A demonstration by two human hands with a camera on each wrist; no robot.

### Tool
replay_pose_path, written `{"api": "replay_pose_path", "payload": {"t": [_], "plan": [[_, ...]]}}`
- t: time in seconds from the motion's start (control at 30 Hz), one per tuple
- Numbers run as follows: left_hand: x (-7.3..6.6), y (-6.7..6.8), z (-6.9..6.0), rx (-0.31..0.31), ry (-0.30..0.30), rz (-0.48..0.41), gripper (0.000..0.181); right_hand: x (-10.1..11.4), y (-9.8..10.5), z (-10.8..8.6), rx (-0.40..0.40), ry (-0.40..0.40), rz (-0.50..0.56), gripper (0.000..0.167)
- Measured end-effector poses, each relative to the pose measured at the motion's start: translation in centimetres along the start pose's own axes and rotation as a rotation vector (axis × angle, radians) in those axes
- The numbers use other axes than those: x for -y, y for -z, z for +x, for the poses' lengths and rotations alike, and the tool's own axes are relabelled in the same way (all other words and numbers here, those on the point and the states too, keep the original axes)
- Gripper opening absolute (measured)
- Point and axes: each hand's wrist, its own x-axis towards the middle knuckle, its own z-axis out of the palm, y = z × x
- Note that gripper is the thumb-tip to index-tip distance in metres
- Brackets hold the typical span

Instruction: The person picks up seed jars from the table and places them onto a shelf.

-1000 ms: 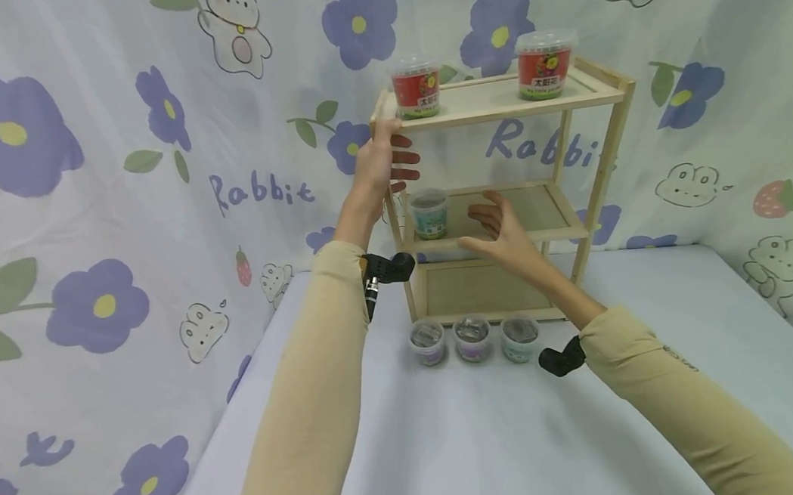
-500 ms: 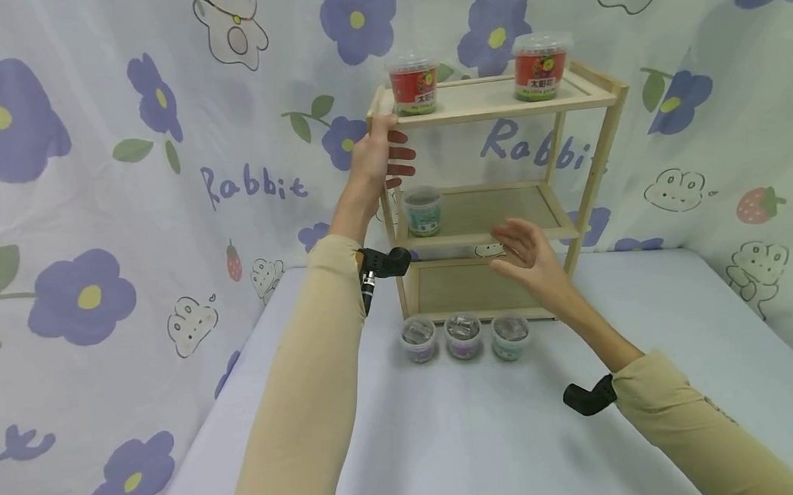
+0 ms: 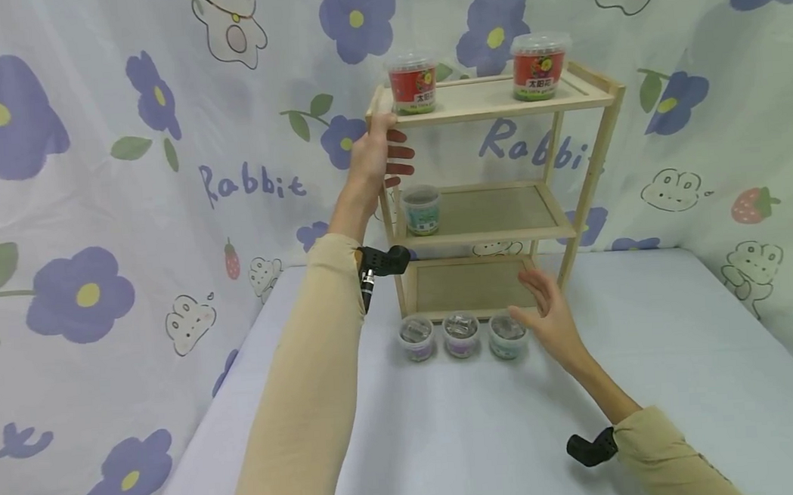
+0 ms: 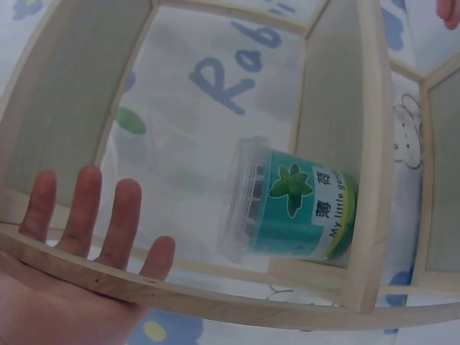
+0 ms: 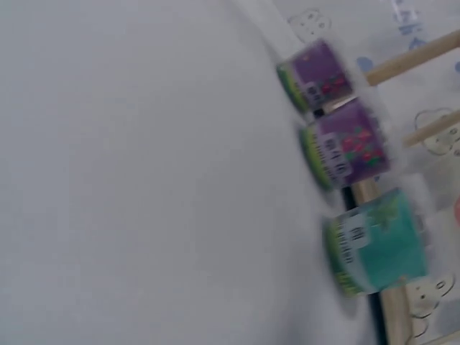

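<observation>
With its fingers passed round the upright, my left hand [image 3: 369, 158] grips the left post of a wooden shelf rack [image 3: 505, 236], just below the top board. Close to that hand, a teal lidded cup with a leaf label [image 4: 298, 205] stands on the middle shelf. My right hand [image 3: 549, 320] is low at the rack's front right, fingers spread and holding nothing. Its thumb is beside another teal cup [image 3: 507, 341] on the table; I cannot tell whether they touch. Left of that cup stand two purple-labelled cups, one in the middle [image 5: 352, 147] and one farther left [image 5: 316, 74].
Two red-labelled cups stand on the top board, a left one [image 3: 414, 89] and a right one [image 3: 539, 74]. The rack's bottom shelf [image 3: 470, 285] lies behind the table cups. A white cloth [image 3: 449, 441] covers the table, and a flower-printed curtain [image 3: 252, 120] hangs behind.
My right hand has moved away from the cup on the middle shelf, down and to the right, to the teal cup on the table. The left hand stays on the post.
</observation>
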Motion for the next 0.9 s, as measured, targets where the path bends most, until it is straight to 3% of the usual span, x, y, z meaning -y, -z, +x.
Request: {"api": "replay_pose_path", "payload": {"t": [0.23, 0.4, 0.9], "plan": [[0.2, -0.4, 0.0, 0.010, 0.012, -0.010, 0.042, -3.3, -0.1, -1.9, -0.053, -0.089, -0.013, 0.082], [0.2, -0.2, -0.1, 0.003, 0.008, -0.017, 0.042, -5.1, -0.4, -2.6, -0.010, -0.156, -0.035, 0.090], [0.0, -0.1, 0.1, -0.002, 0.021, 0.012, 0.044, -7.1, -1.4, -3.2, 0.041, -0.271, -0.027, 0.097]]}}
